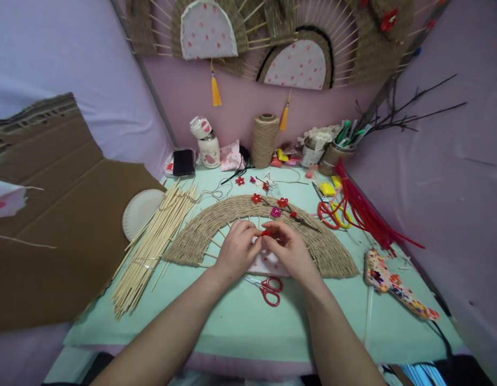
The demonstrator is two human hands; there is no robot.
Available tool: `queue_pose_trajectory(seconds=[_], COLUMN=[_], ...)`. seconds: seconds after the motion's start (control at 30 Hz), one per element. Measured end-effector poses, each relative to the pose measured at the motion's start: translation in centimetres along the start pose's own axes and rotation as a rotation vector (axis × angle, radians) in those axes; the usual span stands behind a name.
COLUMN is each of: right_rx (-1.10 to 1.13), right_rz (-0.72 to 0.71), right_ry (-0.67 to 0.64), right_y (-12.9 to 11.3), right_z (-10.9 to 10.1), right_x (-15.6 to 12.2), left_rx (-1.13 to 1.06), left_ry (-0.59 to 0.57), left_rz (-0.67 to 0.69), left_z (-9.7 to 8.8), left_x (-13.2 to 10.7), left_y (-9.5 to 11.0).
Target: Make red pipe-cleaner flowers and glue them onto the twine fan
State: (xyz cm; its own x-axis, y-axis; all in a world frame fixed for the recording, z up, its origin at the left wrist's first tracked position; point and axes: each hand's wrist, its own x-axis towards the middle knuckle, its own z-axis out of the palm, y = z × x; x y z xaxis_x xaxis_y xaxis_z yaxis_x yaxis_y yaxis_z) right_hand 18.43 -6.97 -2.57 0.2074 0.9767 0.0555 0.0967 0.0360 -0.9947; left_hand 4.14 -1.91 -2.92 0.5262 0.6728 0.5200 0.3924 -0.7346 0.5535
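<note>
My left hand and my right hand meet over the middle of a woven jute half-round fan lying on the mint table. Both pinch a small red piece between their fingertips. Small red flowers and a pink one sit on the fan's upper arc along a dark twig. Red-handled scissors lie just below my hands.
A bundle of bamboo skewers and a paper plate lie left, beside cardboard. Red pipe cleaners, a patterned glue gun, a twine spool, a phone and jars stand at the back and right.
</note>
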Motion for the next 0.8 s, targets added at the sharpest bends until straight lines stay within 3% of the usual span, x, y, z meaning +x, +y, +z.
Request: queue_pose_trajectory(seconds=[0.1, 0.23, 0.4, 0.57, 0.6, 0.67, 0.8], right_rx=[-0.037, -0.018, 0.007, 0.085, 0.101, 0.125, 0.182], right_rz=[-0.018, -0.007, 0.012, 0.012, 0.019, 0.047, 0.134], right_ry=[0.002, 0.005, -0.033, -0.119, -0.120, -0.065, 0.082], right_y=[-0.2, -0.4, -0.4, -0.9, -1.0, -1.0, -0.9], right_z=[-0.3, -0.5, -0.5, -0.2, -0.2, -0.2, -0.3], right_x=[0.0, 0.0, -0.1, -0.5, -0.5, -0.4, -0.2], left_rx=[-0.072, -0.329, -0.827, -1.357, -1.380, -1.283, -0.643], left_ry=[-0.048, -0.089, -0.191, -0.401, -0.432, -0.395, -0.064], left_rz=[-0.047, -0.270, -0.757, -1.193, -1.213, -1.107, -0.523], left_z=[-0.1, -0.1, -0.5, -1.5, -1.6, -1.7, -1.7], left_x=[0.1, 0.4, 0.8, 0.9, 0.9, 0.9, 0.9], left_y=[0.1, 0.2, 0.3, 0.0, 0.0, 0.0, 0.1])
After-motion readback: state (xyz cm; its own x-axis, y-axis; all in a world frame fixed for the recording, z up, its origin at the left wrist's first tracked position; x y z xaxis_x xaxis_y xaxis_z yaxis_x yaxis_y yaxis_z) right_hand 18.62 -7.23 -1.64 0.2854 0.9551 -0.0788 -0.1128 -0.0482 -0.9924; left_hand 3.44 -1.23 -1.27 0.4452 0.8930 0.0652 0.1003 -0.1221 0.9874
